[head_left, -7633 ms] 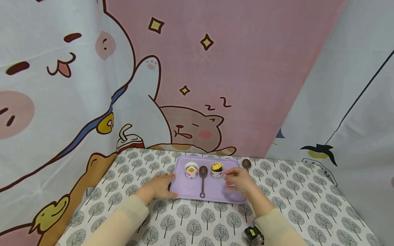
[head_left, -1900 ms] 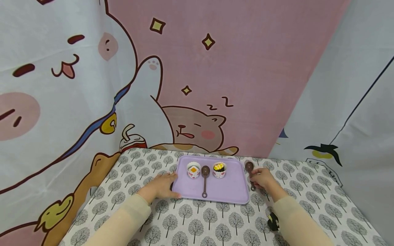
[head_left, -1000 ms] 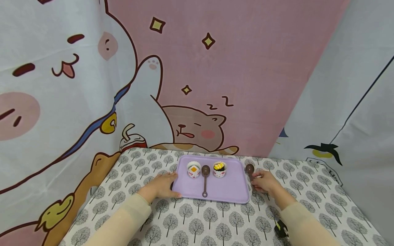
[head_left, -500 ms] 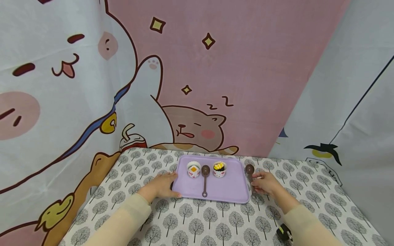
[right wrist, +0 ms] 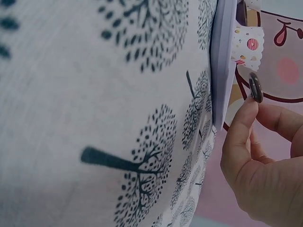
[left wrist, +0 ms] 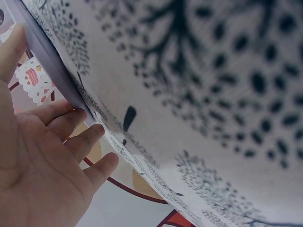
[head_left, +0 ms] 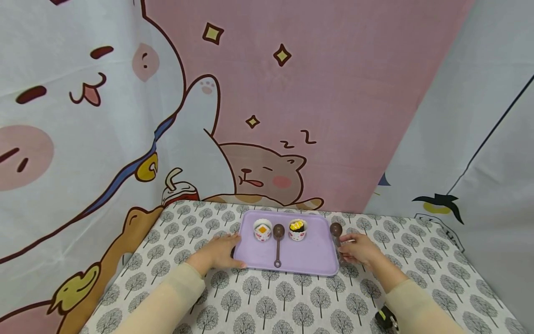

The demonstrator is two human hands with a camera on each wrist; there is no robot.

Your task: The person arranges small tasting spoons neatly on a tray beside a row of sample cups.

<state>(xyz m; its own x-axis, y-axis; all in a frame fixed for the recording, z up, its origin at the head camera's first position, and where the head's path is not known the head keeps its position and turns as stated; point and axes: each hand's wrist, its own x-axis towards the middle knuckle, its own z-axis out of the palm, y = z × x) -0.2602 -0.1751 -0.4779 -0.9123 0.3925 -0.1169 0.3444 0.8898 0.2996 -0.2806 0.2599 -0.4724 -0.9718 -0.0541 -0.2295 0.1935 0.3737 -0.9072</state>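
My right hand (head_left: 359,249) pinches the handle of a brown spoon (head_left: 335,229) just off the tray's right edge. In the right wrist view, thumb and index finger meet at the dark brown spoon (right wrist: 256,88). My left hand (head_left: 218,253) rests with fairly straight fingers against the left side of the lilac tray (head_left: 308,262); its thumb touches the near left corner. A second brown spoon (head_left: 278,232) lies lengthwise on the tray between two patterned paper cups. The left cup (head_left: 262,235) holds something white with an orange square; the right cup (head_left: 297,235) holds something black and yellow.
The table wears a white cloth (head_left: 267,308) printed with grey trees. Behind it hangs a cartoon curtain (head_left: 333,116). A small black object with a yellow mark (head_left: 384,318) is by the right sleeve.
My right hand has left the tray's right part and taken hold of the outer spoon. Lately that spoon has shifted slightly left, towards the tray. My left hand has stayed at the tray's side.
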